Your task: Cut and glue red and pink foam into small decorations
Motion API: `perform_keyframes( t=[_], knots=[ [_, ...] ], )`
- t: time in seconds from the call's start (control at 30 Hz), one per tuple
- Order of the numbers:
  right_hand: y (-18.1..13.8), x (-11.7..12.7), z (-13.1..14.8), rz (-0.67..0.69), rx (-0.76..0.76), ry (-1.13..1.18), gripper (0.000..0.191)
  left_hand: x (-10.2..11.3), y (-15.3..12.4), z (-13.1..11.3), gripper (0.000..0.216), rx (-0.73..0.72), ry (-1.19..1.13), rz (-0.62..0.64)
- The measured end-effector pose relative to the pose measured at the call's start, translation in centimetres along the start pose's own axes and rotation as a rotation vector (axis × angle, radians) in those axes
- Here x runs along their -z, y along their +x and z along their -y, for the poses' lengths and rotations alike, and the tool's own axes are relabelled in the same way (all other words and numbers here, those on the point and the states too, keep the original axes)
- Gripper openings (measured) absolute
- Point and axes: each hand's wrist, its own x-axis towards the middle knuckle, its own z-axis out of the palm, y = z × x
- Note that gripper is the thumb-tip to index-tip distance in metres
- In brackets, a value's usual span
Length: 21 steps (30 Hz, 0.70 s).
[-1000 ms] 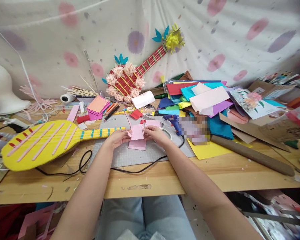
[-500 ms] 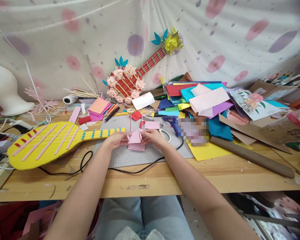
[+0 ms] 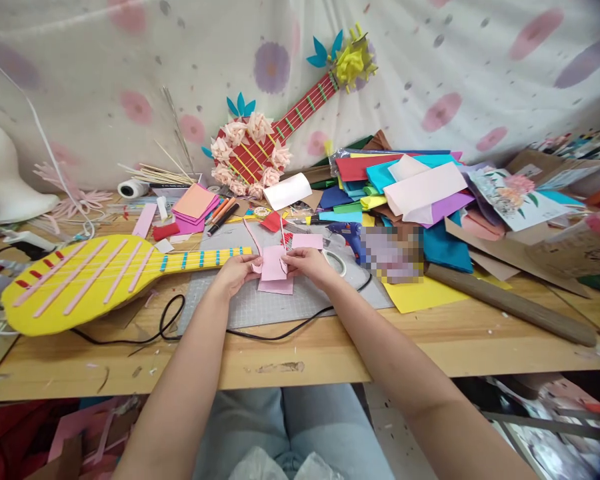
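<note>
In the middle of the head view, my left hand pinches the left edge of a small pink paper piece. The fingers of my right hand are closed on its right edge. Thin pinkish strips or sticks rise from both edges; exactly what they are I cannot make out. Below the held piece, another pink piece lies on the grey cutting mat. A third pink rectangle rests just beyond my right hand, near a white tape roll.
At left lies a yellow cardboard lute. A red one with paper roses leans against the curtain. A blue glue gun, its black cable, a colourful paper pile and a brown cardboard strip occupy the right.
The held pink piece has tipped so more of its face shows, and the strip at its left now slants outward. Both hands keep their pinch. The whole view has shifted slightly.
</note>
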Motion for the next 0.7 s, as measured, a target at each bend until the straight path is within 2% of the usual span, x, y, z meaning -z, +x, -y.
perform_keyframes(
  t=[0.7],
  knots=[
    [0.9, -0.2, -1.1, -0.070, 0.060, -0.040, 0.008, -0.3, 0.7, 0.7, 0.016, -0.083, 0.056, -0.057]
  ],
)
